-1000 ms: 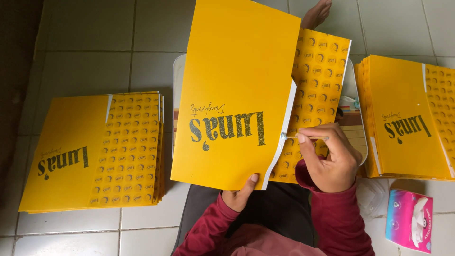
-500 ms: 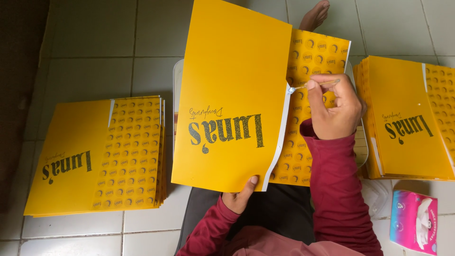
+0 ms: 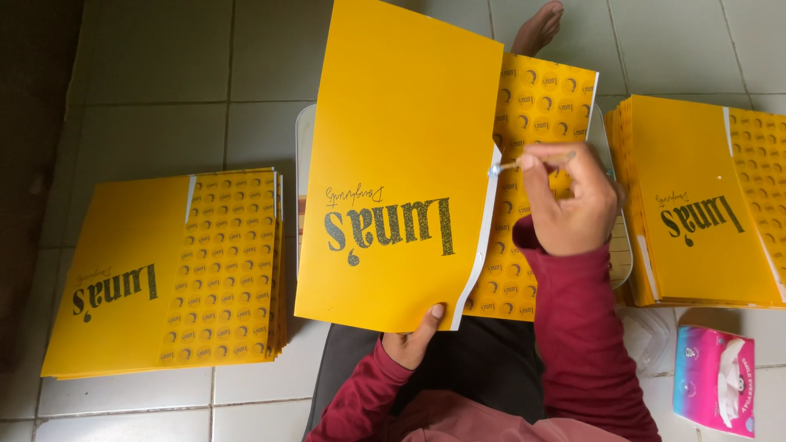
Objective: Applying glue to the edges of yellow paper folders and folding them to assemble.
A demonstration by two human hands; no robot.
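A large yellow printed card sheet point(image 3: 401, 164) is held up over my lap, with a dotted yellow panel point(image 3: 540, 102) showing behind its white right edge. My left hand point(image 3: 413, 337) pinches the sheet's bottom edge. My right hand point(image 3: 573, 205) grips a thin stick-like tool point(image 3: 536, 161). The tool's tip touches the white edge about halfway up the sheet.
A stack of the same yellow sheets point(image 3: 164, 270) lies on the tiled floor at my left, and another stack point(image 3: 704, 205) lies at my right. A pink tissue pack point(image 3: 712, 381) sits at the lower right. A white tray edge point(image 3: 304, 139) shows under the sheet. A bare foot point(image 3: 538, 29) is at the top.
My right hand has moved up along the sheet's white edge with the thin tool. My left hand has kept its hold on the bottom edge.
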